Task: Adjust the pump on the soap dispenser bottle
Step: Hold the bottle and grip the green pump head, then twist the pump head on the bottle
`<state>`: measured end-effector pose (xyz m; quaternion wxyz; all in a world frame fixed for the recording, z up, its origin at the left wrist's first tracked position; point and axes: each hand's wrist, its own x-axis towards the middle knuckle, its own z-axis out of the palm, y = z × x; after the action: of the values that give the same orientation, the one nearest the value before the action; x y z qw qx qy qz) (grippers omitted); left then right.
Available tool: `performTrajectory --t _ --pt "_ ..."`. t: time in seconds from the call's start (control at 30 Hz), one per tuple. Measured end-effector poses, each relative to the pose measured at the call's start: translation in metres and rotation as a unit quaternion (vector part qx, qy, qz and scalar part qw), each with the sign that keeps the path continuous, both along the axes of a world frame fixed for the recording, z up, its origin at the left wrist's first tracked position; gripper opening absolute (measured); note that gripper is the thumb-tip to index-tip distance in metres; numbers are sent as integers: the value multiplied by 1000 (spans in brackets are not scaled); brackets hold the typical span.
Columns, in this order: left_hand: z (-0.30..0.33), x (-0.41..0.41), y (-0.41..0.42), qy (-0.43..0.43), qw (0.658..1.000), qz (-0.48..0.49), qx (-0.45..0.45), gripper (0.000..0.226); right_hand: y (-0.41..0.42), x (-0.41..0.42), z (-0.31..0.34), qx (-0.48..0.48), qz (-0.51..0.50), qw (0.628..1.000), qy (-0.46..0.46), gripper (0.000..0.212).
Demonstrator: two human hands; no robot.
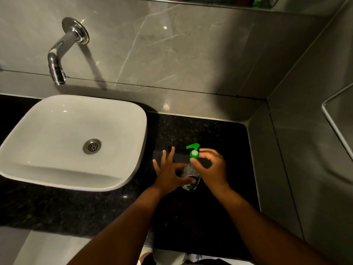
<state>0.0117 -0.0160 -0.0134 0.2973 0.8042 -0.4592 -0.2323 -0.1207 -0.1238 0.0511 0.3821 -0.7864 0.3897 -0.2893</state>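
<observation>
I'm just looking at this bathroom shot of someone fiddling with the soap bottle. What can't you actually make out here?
All from the head view:
- The bottle label: too small, and crossed by the left hand thumb.
- The pump collar: partly covered by the right hand fingers, so its turn or lock state is unclear.
- Soap level: clear body lost against the dark counter.
- The mirror: cut off by the top edge.

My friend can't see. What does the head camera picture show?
Two bare hands work on a clear soap bottle with a green pump on a black counter. The left hand steadies the bottle; the right hand pinches the pump collar. A white sink sits left.
</observation>
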Motion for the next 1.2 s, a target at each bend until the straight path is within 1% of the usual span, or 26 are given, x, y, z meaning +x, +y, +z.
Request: performTrajectory --t 0.1,0.2,0.27,0.3,0.33,0.4,0.43,0.5,0.6,0.7,0.73,0.77,0.83,0.87,0.9,0.97,1.03,1.07,1.13,1.2 --pt "-3 2 1 10 1000 11 2 47 3 -4 -2 -21 47 997 61 33" --pt "-3 3 1 -19 1000 4 5 49 6 -11 -6 -10 35 992 119 40" --pt "-3 2 1 -16 1000 9 7 49 7 -15 -8 15 23 990 138 55" --pt "-2 2 0 -13 1000 12 9 50 6 -17 -7 51 20 991 123 65" --pt "-1 1 -1 -13 1000 15 11 52 6 -18 -6 104 24 991 85 74" --pt "1 0 -2 -17 1000 12 15 62 6 -17 -1 196 64 978 -11 81" --pt "2 -1 -3 -20 1000 10 15 68 6 -16 1 213 87 972 -40 81" --pt "3 -2 -4 -26 1000 5 15 75 5 -11 3 209 94 972 -50 78" --pt "3 -1 -3 -39 999 -2 12 75 5 -1 4 160 19 986 -35 77" --pt "3 -6 -5 -56 998 -3 6 76 11 9 -1 137 -46 989 -9 87" --pt "3 -7 -5 -54 999 8 1 77 14 11 -4 144 -48 988 -16 92" --pt "3 -8 -6 -50 999 19 -1 73 16 11 -8 161 -37 986 -34 96" --pt "2 -6 -5 -46 999 23 7 52 15 6 -13 213 7 974 -70 98" --pt "1 -4 -4 -41 999 21 8 49 12 2 -15 231 29 970 -76 97" --pt "0 -3 -2 -38 999 21 6 53 9 -1 -15 233 37 969 -74 95" --pt "0 -3 -2 -46 999 16 4 67 6 -2 -12 196 3 979 -63 93" --pt "1 -5 -4 -58 998 5 4 71 7 3 -9 145 -45 987 -50 97" --pt "2 -6 -5 -58 998 6 4 71 8 6 -7 136 -51 988 -46 99" --pt "3 -7 -6 -49 999 18 12 63 12 10 -8 158 -36 985 -59 106" --pt "2 -5 -5 -42 999 28 21 45 11 6 -13 206 1 975 -84 105"
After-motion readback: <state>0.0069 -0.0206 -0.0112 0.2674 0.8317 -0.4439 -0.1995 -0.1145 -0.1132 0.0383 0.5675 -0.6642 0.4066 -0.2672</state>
